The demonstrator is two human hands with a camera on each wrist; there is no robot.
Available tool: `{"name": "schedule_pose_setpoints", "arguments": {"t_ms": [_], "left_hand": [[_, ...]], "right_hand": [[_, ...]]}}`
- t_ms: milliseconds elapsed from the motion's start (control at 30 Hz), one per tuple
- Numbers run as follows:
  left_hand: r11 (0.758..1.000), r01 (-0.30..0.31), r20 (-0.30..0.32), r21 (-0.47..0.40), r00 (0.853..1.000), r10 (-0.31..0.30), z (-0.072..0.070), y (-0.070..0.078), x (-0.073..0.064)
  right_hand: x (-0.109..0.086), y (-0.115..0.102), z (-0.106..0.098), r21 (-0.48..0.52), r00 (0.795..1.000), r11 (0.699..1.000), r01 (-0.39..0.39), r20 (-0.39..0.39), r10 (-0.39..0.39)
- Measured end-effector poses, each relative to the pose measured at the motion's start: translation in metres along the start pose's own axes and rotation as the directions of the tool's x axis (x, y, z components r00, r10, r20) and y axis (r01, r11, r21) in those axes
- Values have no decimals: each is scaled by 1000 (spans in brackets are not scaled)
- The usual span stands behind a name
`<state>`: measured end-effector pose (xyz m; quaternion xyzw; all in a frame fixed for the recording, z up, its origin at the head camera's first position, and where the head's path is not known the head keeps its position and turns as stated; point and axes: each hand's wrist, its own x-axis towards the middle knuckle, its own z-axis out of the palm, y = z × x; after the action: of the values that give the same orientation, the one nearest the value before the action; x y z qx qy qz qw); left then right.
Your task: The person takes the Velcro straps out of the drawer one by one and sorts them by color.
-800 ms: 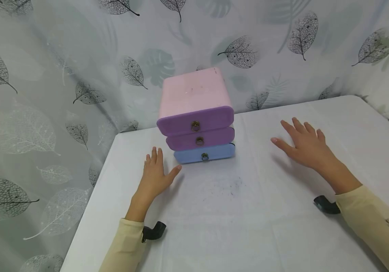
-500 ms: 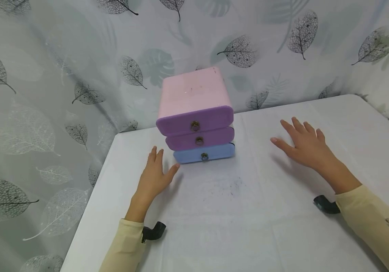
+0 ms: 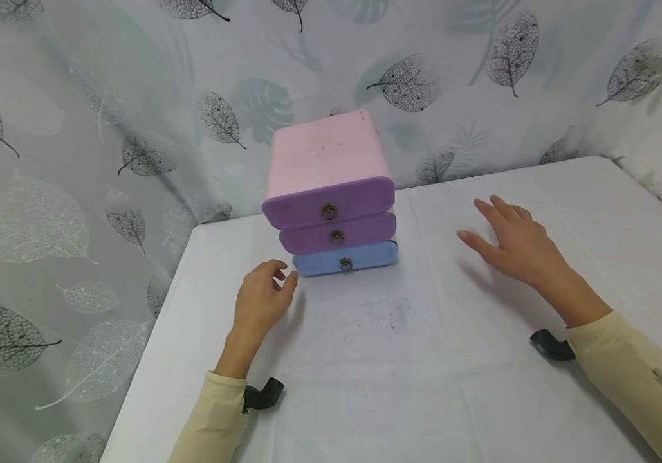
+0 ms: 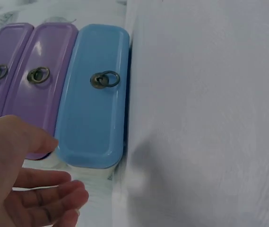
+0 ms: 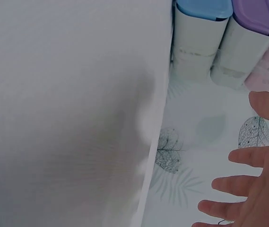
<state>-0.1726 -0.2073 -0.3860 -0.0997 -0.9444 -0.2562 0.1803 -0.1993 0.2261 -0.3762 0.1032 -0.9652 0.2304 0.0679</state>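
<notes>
A stack of three small drawer boxes stands at the table's back, with a pink box (image 3: 327, 151) on top. Two drawer fronts are purple, an upper one (image 3: 298, 209) and a middle one (image 3: 307, 242); the lowest is a blue drawer front (image 3: 314, 263). Each carries a brass ring pull (image 4: 99, 80). My left hand (image 3: 261, 299) is just left of the blue front, fingers loosely bent and holding nothing; in the left wrist view its thumb overlaps the blue front's near corner. My right hand (image 3: 518, 247) hovers right of the stack, fingers spread and holding nothing.
A white cloth covers the table (image 3: 400, 399), with small dark specks in front of the drawers. A leaf-patterned curtain (image 3: 134, 116) hangs behind and to the left. Dark camera mounts (image 3: 264, 393) stick out from both sleeves.
My left hand's fingers have bent from nearly straight to loosely curled. The right hand's fingers have drawn slightly closer together. The drawers stay where they were; the head view has shifted slightly.
</notes>
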Motion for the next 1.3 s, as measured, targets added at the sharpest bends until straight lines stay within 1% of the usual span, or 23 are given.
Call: {"name": "schedule_pose_setpoints", "arguments": {"t_ms": [133,233,300,367,400,500,567,633,700,733,800,833,933,1033,1100,1167,1200,1233,1267,1300], "left_hand": [[996,-66,-60,-57,996,63,-7,11,2],[984,-120,-95,-129,990,108,-14,26,7],[972,-143,-96,-186,987,127,-17,37,12],[955,-139,-75,-262,990,123,-19,47,16],[943,-130,-57,-307,991,118,-19,52,18],[893,-71,13,-445,996,85,-19,64,24],[845,-16,73,-534,995,64,-19,69,28],[790,47,138,-612,989,48,-19,74,31],[733,108,193,-672,981,33,-18,77,33],[701,135,215,-700,976,27,-18,78,35],[652,167,241,-740,970,24,-18,80,37],[637,174,247,-751,969,26,-17,81,38],[603,181,250,-777,968,32,-16,82,40],[576,191,253,-795,967,29,-16,84,42],[567,196,245,-800,969,10,-16,85,42],[575,189,218,-796,976,-20,-16,86,42],[582,182,197,-793,980,-38,-16,87,42],[583,175,177,-793,983,-54,-16,89,41],[581,168,157,-796,985,-70,-16,90,41],[572,161,140,-804,987,-81,-16,91,40]], "right_hand": [[0,-4,-1,9,1000,1000,10,-13,-10],[1,-10,-3,27,1000,999,18,-11,-18],[1,-15,-5,48,1000,999,22,-3,-22],[2,-22,-8,64,1000,998,26,2,-26],[2,-25,-9,75,1000,997,27,2,-27],[2,-33,-12,88,1000,996,26,-2,-26],[2,-37,-14,98,1000,995,26,-5,-26],[1,-40,-16,104,1000,994,30,-10,-29],[1,-42,-18,113,999,993,37,-16,-35],[2,-42,-19,118,999,992,43,-18,-41],[3,-44,-21,127,998,990,56,-25,-54],[3,-44,-21,130,998,990,61,-29,-57],[3,-45,-22,140,997,987,73,-41,-68],[3,-45,-23,145,996,986,78,-51,-72],[2,-45,-24,148,996,986,83,-54,-75],[2,-45,-24,149,996,985,85,-54,-77],[2,-45,-25,150,996,985,84,-55,-77],[1,-45,-25,151,995,985,85,-55,-78],[1,-46,-25,151,995,985,86,-55,-78],[1,-46,-25,150,995,985,85,-55,-78]]}}
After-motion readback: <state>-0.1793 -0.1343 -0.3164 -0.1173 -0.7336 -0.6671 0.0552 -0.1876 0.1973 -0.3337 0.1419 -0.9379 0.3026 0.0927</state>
